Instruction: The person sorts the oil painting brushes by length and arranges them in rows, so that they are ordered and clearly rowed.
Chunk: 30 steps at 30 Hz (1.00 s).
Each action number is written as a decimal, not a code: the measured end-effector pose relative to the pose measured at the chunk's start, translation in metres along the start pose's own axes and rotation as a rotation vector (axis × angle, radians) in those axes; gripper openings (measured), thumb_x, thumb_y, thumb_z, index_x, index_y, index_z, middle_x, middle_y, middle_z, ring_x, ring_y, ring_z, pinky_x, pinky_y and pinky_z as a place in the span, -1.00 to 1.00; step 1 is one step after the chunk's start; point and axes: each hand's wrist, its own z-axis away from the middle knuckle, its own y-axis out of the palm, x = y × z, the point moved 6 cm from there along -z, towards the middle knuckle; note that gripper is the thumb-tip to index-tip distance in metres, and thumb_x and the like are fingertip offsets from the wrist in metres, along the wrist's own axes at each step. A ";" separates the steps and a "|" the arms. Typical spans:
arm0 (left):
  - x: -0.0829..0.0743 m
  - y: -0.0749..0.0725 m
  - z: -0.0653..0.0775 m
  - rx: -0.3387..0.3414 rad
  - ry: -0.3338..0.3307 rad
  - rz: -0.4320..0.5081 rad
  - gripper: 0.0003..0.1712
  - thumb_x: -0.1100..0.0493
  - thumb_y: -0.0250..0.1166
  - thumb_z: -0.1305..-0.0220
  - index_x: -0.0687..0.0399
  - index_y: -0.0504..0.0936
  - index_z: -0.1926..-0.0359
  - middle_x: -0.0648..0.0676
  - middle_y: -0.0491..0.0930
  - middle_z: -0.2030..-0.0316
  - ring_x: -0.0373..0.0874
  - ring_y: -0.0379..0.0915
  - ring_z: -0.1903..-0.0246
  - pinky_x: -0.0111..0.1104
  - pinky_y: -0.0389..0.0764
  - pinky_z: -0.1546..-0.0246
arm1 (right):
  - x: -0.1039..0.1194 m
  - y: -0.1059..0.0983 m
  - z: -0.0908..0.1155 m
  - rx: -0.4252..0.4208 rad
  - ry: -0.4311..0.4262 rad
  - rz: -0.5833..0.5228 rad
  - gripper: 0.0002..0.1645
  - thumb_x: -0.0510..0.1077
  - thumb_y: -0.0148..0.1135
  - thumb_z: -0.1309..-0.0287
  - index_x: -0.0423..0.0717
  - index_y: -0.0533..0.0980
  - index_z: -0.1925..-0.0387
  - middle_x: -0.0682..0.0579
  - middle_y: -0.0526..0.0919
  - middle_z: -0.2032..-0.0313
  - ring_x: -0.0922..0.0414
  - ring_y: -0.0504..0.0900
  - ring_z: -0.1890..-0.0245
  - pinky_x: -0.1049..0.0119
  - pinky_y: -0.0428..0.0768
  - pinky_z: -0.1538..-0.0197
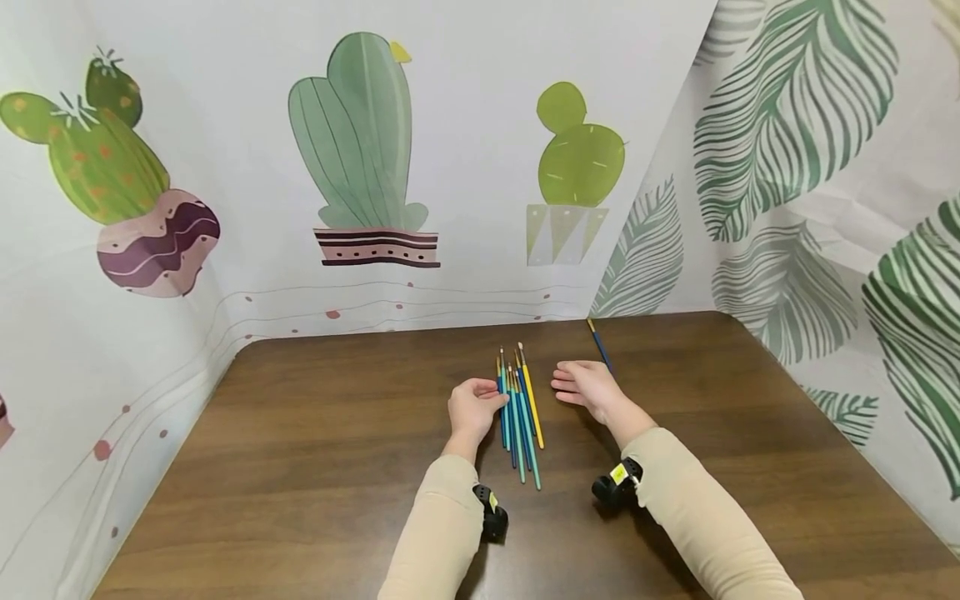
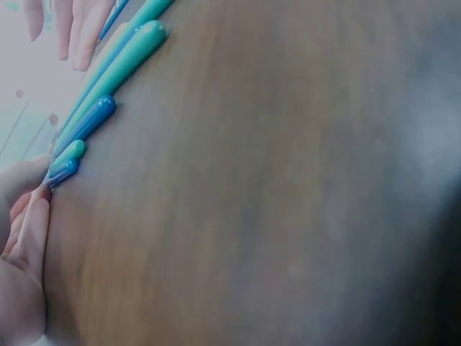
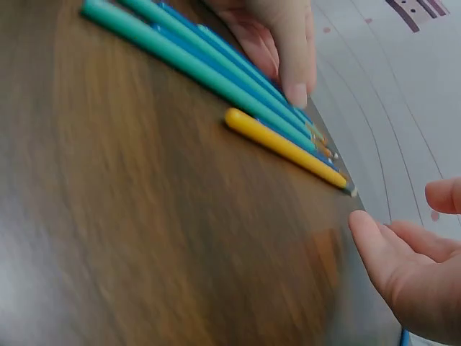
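Note:
A loose bunch of paintbrushes (image 1: 517, 417) with blue, teal and yellow handles lies on the brown table, bristles toward the wall. At its left edge my left hand (image 1: 474, 408) touches the outer brushes, thumb over them and fingers alongside. The left wrist view shows the handle ends beside that hand (image 2: 25, 238). To the right of the bunch, apart from it, my right hand (image 1: 588, 387) has its palm turned toward the brushes and holds nothing. In the right wrist view, the yellow brush (image 3: 284, 148) lies nearest to it.
A single blue-handled brush (image 1: 600, 346) lies beyond my right hand, near the table's back edge and partly hidden by the hand. A cloth (image 1: 480, 167) printed with cacti hangs behind the wooden table (image 1: 315, 483); leaf-patterned cloth (image 1: 787, 208) hangs at the right.

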 end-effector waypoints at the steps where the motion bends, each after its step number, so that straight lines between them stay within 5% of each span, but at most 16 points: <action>1: 0.000 0.000 -0.001 -0.002 0.000 0.000 -0.74 0.26 0.45 0.00 0.23 0.66 0.25 0.16 0.71 0.29 -0.06 0.67 0.26 -0.26 0.65 0.16 | 0.000 0.003 0.001 0.004 0.003 -0.005 -0.39 -0.13 -0.14 -0.39 -0.48 0.13 -0.30 -0.44 0.29 -0.26 -0.22 0.38 -0.25 0.27 0.62 0.00; 19: -0.001 0.001 -0.002 -0.001 0.005 -0.012 -0.71 0.24 0.46 0.01 0.23 0.65 0.23 0.16 0.71 0.26 -0.06 0.68 0.24 -0.25 0.65 0.15 | -0.005 0.034 -0.007 0.023 0.019 -0.002 -0.44 -0.14 -0.10 -0.38 -0.46 0.24 -0.25 -0.41 0.39 -0.19 -0.16 0.50 -0.16 0.19 0.61 -0.04; 30: 0.001 0.001 -0.003 0.002 -0.002 0.007 -0.73 0.26 0.47 0.02 0.22 0.65 0.25 0.18 0.71 0.28 -0.07 0.68 0.26 -0.26 0.66 0.17 | -0.006 0.033 -0.011 -0.073 0.016 0.094 -0.55 -0.20 -0.03 -0.34 -0.36 0.39 -0.18 -0.34 0.52 -0.11 0.15 0.68 0.20 0.35 0.67 0.22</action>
